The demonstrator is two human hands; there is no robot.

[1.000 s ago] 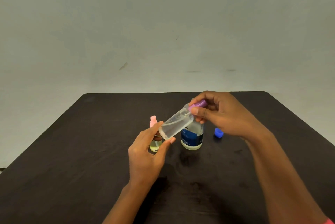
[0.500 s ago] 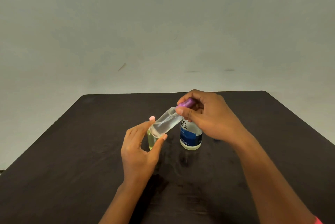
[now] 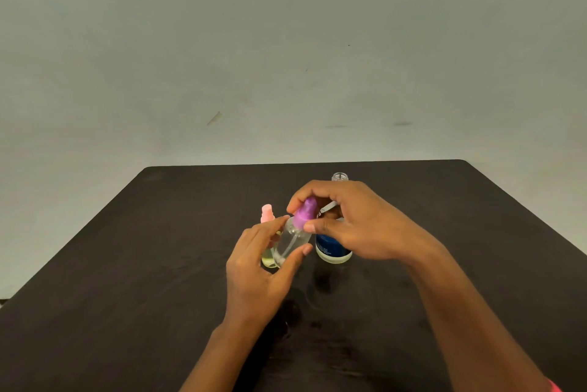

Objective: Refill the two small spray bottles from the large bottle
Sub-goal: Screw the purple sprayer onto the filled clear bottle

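**Grip.** The right hand [image 3: 355, 226] has thumb and forefinger curled and pinched round the purple plastic spray head [image 3: 305, 215], with the other fingers arched over it. The left hand [image 3: 259, 267] has thumb and fingers closed lightly round the barrel of the small clear plastic spray bottle [image 3: 290, 244]. The bottle is held off the table and tilted, its head toward 1 o'clock.

**Step in hand (judged).** The head is being turned on the neck; whether on or off cannot be told. To do it well:
- Keep the left hand still and low on the barrel.
- Roll the head between the right fingertips in line with the neck, so the thread does not cross and the dip tube stays straight.
- Bring the bottle nearer upright so nothing spills.

**Pose.** The left forearm enters from 6 o'clock with the palm turned inward. The right forearm enters from 5 o'clock with the wrist bent in and the palm down.

**Surroundings.**
- The small pink-capped spray bottle of yellowish liquid [image 3: 266, 213] stands at 9 o'clock of the held bottle, just behind the left fingers.
- The large clear bottle with a dark blue label [image 3: 333, 252] stands at 3 o'clock, its uncapped threaded neck showing above the right hand.
- Both stand on the dark matt table [image 3: 127, 264].
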